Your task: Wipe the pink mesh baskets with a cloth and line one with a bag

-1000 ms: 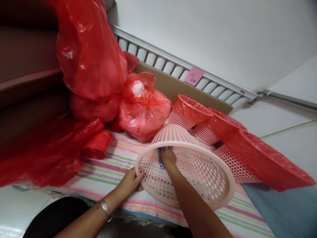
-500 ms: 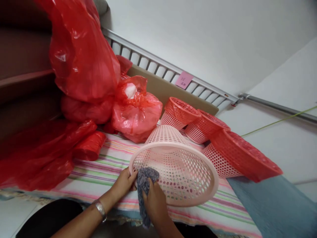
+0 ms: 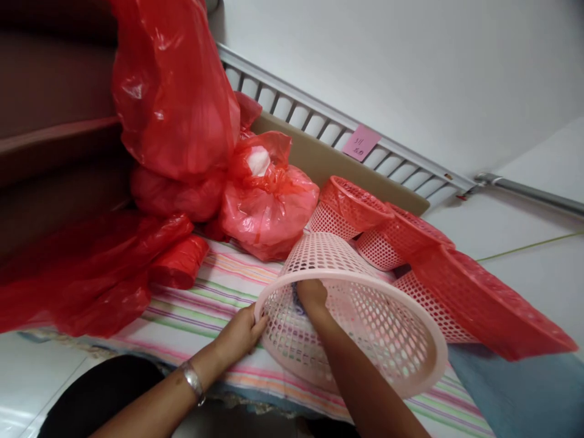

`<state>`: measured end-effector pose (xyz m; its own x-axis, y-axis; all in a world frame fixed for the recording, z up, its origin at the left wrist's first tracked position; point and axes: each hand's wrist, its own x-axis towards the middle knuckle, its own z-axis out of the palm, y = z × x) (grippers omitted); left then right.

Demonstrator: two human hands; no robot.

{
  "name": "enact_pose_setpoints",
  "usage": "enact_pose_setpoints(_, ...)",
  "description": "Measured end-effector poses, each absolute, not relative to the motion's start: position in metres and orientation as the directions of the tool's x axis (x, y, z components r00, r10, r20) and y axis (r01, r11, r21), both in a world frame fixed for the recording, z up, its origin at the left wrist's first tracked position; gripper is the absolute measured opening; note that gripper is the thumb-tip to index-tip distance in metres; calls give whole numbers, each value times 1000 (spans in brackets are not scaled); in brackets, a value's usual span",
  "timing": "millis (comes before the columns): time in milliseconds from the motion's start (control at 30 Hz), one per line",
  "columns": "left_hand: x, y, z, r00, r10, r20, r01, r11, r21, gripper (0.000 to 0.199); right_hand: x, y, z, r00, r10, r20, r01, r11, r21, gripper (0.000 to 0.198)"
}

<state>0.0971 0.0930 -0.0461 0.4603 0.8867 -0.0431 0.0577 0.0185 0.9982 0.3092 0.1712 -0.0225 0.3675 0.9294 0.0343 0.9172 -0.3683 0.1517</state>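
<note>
A pink perforated plastic wastebasket [image 3: 328, 252] lies on its side on the striped sheet, its wide mouth facing me. My left hand [image 3: 239, 331] grips the rim at its left, thumb over the edge. Inside the basket, my right hand [image 3: 314, 298] is closed on a grey cloth [image 3: 297, 299] near the upper left inner wall. Much of the cloth is hidden behind that hand and wrist.
Three baskets lined with red bags [image 3: 358, 201] stand behind and to the right. Filled red bags [image 3: 269, 207] sit at the back left. A roll of red bags [image 3: 180, 261] lies left on the striped sheet [image 3: 214, 292]. Behind is a railing [image 3: 328, 109] with a pink note [image 3: 360, 143].
My right hand has moved from the basket's rim deep inside it, taking the grey cloth along. My left hand still holds the rim. The whole view has shifted slightly.
</note>
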Motion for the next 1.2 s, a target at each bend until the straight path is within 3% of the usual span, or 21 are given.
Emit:
enact_pose_setpoints(200,92,92,-39,432,902,1,34,-17,999,26,320,182,-33,380,924,34,908,-380,178,38)
enact_pose_setpoints(433,115,74,-71,554,800,-231,17,267,964,49,309,167,-32,403,913,62,896,-407,178,37)
enact_pose_setpoints(533,117,72,-71,541,805,-244,-30,308,951,52,297,142,-32,383,921,70,903,-389,185,38)
enact_pose_setpoints(733,118,73,-73,523,822,-224,-45,289,956,55,264,50,-35,229,973,-40,967,-222,128,46)
enact_pose_setpoints(867,121,73,-77,521,825,-220,-25,272,962,57,255,11,-30,195,973,-122,980,-190,54,49)
enact_pose_setpoints(967,120,74,-75,509,840,-186,-5,218,976,54,258,18,-24,220,966,-136,975,-213,66,49)
enact_pose_setpoints(1200,106,85,-55,442,893,-84,57,66,996,34,286,109,-19,296,955,-4,945,-293,147,42)
